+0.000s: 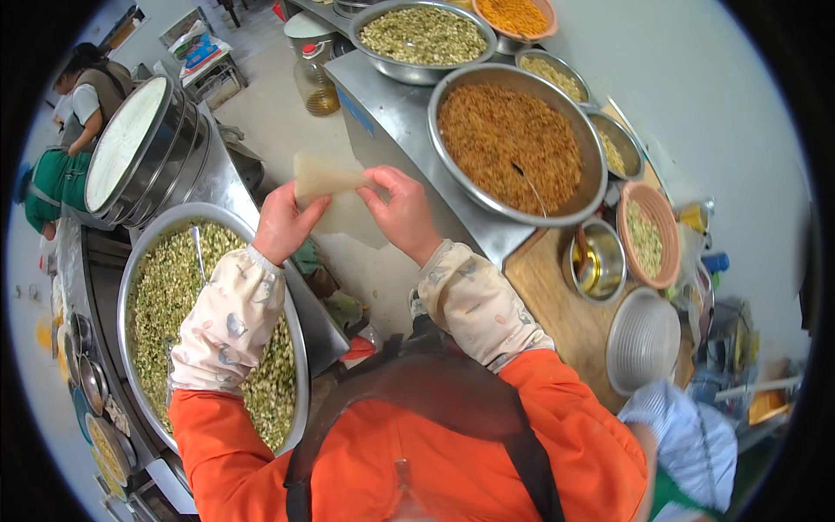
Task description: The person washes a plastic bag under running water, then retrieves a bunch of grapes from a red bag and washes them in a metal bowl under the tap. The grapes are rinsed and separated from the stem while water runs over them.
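Note:
A thin, pale, translucent sheet [318, 177], perhaps a starch wrapper, is stretched between my hands above the floor gap. My left hand [284, 222] pinches its left side between thumb and fingers. At the top right, my right hand [404, 210] grips the sheet near a folded edge, and the lower part hangs down in a loose flap. Under my left forearm lies a large metal basin [300, 391] of chopped green-and-white filling [163, 287], with a metal spoon [197, 251] standing in it. To the right of my right hand is a metal basin of brown filling [509, 143], also holding a utensil.
Stacked round steamers [140, 156] stand on the left counter, with a person [98, 98] beyond. A metal pot [595, 261] with yellow liquid, a pink basket [649, 235] and ridged clear lids or bowls [642, 339] rest at right. Another person's striped sleeve [685, 437] shows at lower right.

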Action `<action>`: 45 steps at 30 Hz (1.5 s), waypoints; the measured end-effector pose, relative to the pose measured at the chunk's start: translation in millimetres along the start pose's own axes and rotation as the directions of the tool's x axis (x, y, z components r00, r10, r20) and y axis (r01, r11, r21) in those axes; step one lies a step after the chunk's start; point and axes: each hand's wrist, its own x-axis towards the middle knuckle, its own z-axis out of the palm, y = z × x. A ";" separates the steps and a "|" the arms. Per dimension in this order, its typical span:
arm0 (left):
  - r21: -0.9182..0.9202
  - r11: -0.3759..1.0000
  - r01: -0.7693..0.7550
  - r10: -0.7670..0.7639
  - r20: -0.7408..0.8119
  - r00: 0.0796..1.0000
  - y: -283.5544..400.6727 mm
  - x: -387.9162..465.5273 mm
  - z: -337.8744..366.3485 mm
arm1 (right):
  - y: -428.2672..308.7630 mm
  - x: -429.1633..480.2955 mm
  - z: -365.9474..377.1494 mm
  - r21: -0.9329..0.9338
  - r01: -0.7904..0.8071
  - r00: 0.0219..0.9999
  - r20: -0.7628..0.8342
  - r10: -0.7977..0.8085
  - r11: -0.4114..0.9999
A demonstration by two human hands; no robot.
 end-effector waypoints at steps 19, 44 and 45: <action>-0.145 0.982 0.120 -0.151 -0.220 0.964 -57.9 195.0 -53.1 | 112.5 234.2 45.3 -0.111 0.158 0.954 0.273 -0.123 0.981; -0.871 0.488 -0.053 -0.550 -0.354 0.757 -293.4 468.2 -299.1 | 199.6 560.8 416.7 -0.147 0.323 0.844 0.492 -0.214 0.935; -0.894 0.448 -0.031 -0.557 -0.306 0.773 -299.2 482.9 -306.8 | 205.5 571.1 427.1 -0.152 0.329 0.833 0.512 -0.211 0.932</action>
